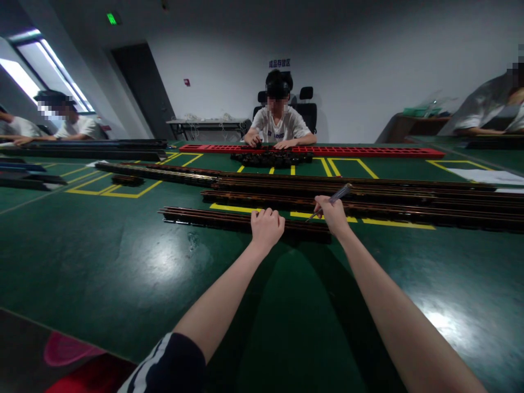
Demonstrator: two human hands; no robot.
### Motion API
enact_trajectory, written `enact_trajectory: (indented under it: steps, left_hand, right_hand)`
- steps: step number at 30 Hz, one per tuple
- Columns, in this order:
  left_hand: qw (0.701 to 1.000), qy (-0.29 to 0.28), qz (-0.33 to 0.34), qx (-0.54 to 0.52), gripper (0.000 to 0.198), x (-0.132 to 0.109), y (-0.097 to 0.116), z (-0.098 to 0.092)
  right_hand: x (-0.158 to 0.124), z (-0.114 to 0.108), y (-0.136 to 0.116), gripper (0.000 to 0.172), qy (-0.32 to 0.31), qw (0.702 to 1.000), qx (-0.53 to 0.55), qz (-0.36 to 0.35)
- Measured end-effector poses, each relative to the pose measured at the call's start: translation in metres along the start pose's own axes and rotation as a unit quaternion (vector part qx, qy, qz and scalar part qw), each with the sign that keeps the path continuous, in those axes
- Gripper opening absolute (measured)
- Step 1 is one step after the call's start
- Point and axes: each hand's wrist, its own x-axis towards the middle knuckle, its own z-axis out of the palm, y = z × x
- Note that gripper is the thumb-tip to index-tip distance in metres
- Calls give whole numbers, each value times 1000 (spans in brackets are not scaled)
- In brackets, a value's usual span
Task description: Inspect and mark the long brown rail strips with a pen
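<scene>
Head view: left hand fisted at rail edge, right hand grip holding screwdriver.

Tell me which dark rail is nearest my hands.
The shortest, closest rail: left hand rests on it, right hand holds a tool at its end. Longer rails lie farther back.

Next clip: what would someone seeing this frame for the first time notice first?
First, the two bare arms reaching up the middle: the left hand sits fisted on the nearest dark rail, and the right hand pinches a slender tool angled down toward it. Behind them, more long rails stretch across the green table, and a bright red tray runs along the far side before a seated person.
</scene>
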Motion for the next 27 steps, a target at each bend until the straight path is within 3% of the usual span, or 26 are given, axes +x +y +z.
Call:
enact_trajectory:
  steps: [27]
  left_hand:
    - [1000, -8, 23, -14, 36, -1, 3, -5]
  right_hand:
    - [-7, 1, -10, 43, 14, 994, -108, -29]
